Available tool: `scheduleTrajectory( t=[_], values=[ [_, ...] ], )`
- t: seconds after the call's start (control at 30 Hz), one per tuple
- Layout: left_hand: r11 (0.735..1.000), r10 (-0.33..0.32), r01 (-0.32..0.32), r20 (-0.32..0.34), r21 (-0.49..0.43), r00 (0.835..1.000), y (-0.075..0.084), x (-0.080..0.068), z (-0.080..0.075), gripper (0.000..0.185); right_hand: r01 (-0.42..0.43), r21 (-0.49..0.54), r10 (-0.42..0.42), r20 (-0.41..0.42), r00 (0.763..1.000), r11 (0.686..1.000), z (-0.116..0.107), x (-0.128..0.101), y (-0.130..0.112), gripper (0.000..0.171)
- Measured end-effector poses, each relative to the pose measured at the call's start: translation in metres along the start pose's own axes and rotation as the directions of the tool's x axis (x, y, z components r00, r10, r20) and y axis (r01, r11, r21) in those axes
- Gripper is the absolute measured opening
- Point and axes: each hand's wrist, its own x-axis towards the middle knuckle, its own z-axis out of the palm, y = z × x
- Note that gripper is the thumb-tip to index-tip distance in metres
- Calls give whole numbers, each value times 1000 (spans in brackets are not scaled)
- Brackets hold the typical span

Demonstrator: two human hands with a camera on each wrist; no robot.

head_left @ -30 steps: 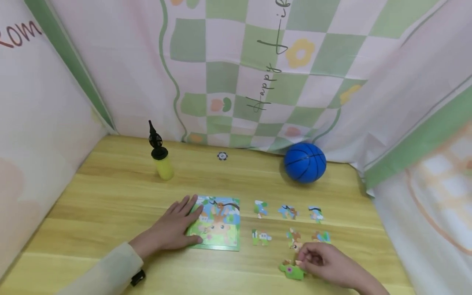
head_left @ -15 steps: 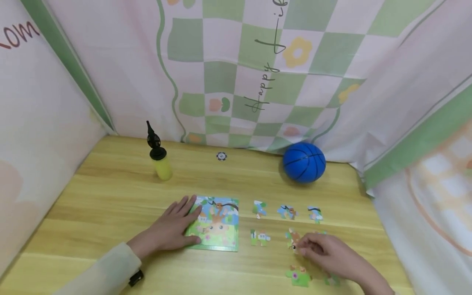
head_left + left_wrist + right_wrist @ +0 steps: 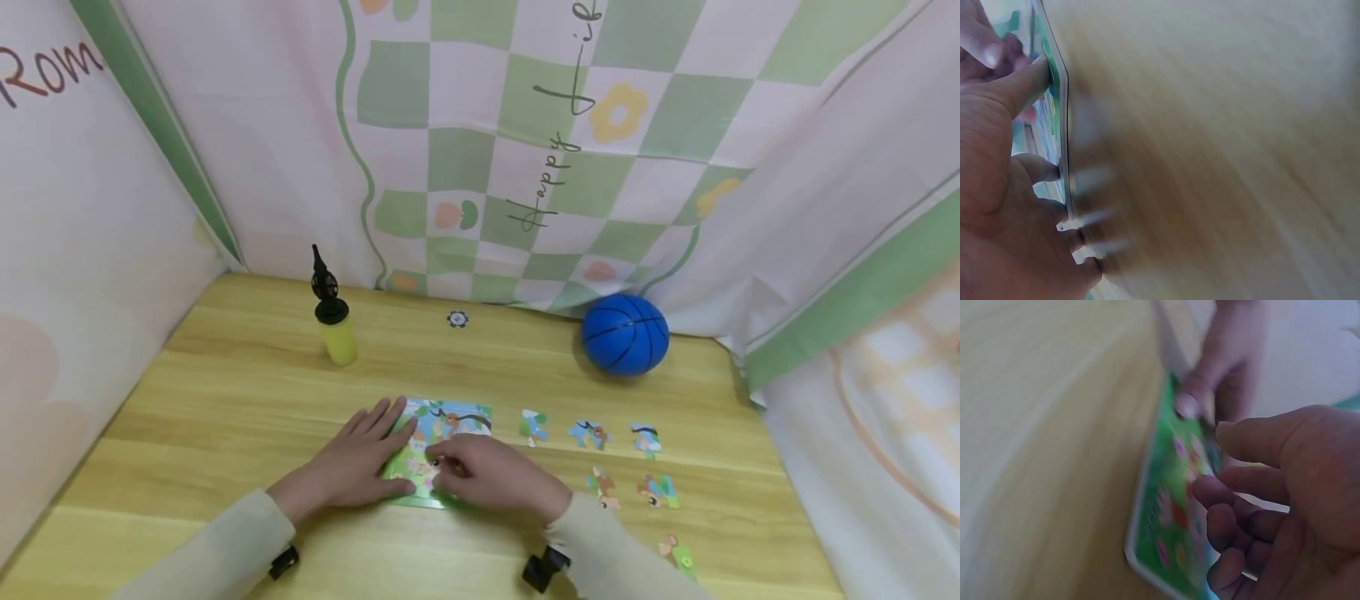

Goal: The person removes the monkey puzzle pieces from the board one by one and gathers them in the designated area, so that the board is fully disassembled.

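Observation:
A square picture puzzle board (image 3: pixel 420 493) lies on the table, printed with an animal scene in blue and green. My left hand (image 3: pixel 356 462) rests spread across its left side, thumb near the lower edge. Over the board's right and lower part is my right hand (image 3: pixel 498 475), its fingers bent and thumb close to the index finger. I cannot tell whether anything is between those fingertips. Loose jigsaw pieces lie right of the board: a bird piece (image 3: pixel 591 433), a branch piece (image 3: pixel 645 439), a brown animal piece (image 3: pixel 603 483) and several others. My right arm covers part of this area.
A yellow hand pump (image 3: pixel 340 342) with a black top stands at the back left. A small black-and-white disc (image 3: pixel 457 319) lies near the back edge. At the back right sits a blue basketball (image 3: pixel 626 333). Curtains (image 3: pixel 480 167) enclose the table.
My right hand has moved left from the loose pieces to the board. The green flower piece and house piece, visible earlier, are now out of sight around my right arm. My left hand stays put.

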Motion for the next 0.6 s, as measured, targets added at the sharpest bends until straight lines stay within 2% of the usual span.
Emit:
scheduleTrajectory(
  t=[0.1, 0.2, 0.37, 0.6],
  values=[
    [1000, 7, -7, -8, 3, 1000, 0, -1, 1, 91, 62, -46, -62, 3, 998, 997, 11, 15, -3, 22],
    [1000, 9, -9, -14, 8, 1000, -1, -1, 1, 92, 62, -76, -64, -18, 998, 995, 17, 21, -5, 27],
    [1000, 19, -19, -21, 25, 1000, -3, -2, 2, 91, 21, -72, -25, -47, 999, 997, 19, 23, -6, 35],
    [999, 36, -35, -27, 35, 999, -8, -2, 4, 89, -35, 10, 36, -54, 998, 999, 18, 25, -3, 38]
  ],
)
